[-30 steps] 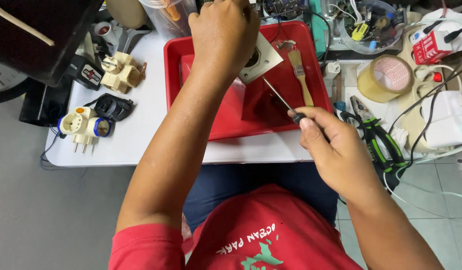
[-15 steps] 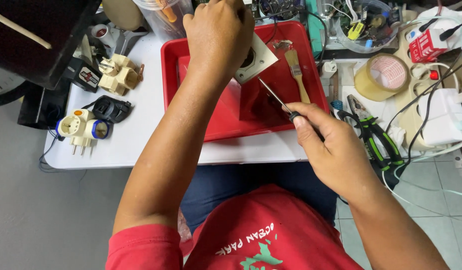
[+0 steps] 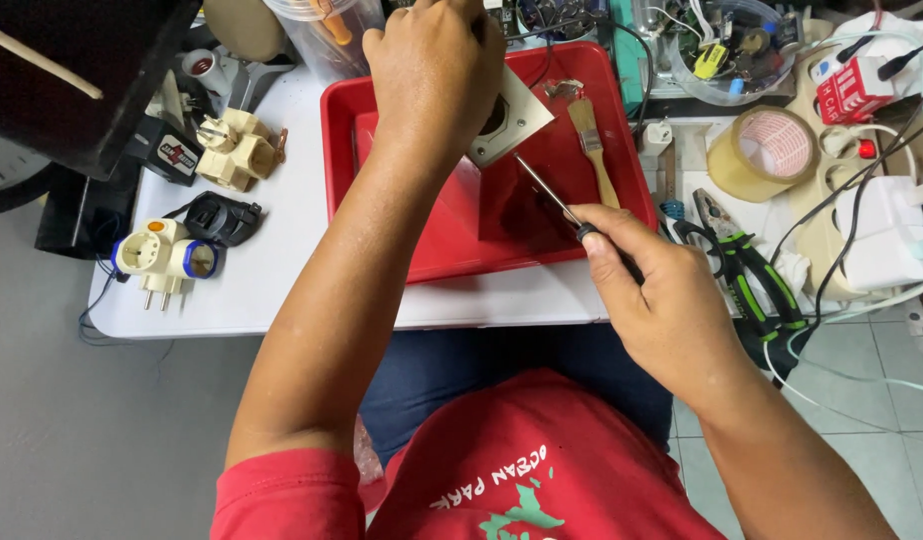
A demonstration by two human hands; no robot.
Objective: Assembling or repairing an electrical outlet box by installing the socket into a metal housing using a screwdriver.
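Note:
My left hand [image 3: 437, 75] grips a grey square socket plate [image 3: 512, 120] and holds it tilted above the red tray [image 3: 382, 260]. A screwdriver [image 3: 547, 190] with a thin metal shaft is held in my right hand [image 3: 667, 300], over the tray's front right edge. Its tip touches the lower edge of the plate. My left hand hides most of the plate's upper part.
A paintbrush [image 3: 594, 150] lies in the tray's right side. Beige plug adapters [image 3: 237, 150], a black plug [image 3: 222, 218] and a white adapter [image 3: 162, 255] sit on the white table at left. Tape roll [image 3: 777, 150], green-handled pliers [image 3: 752, 280] and cables crowd the right.
The screwdriver tip has come up against the plate's lower edge. My left hand has kept hold of the plate with little movement.

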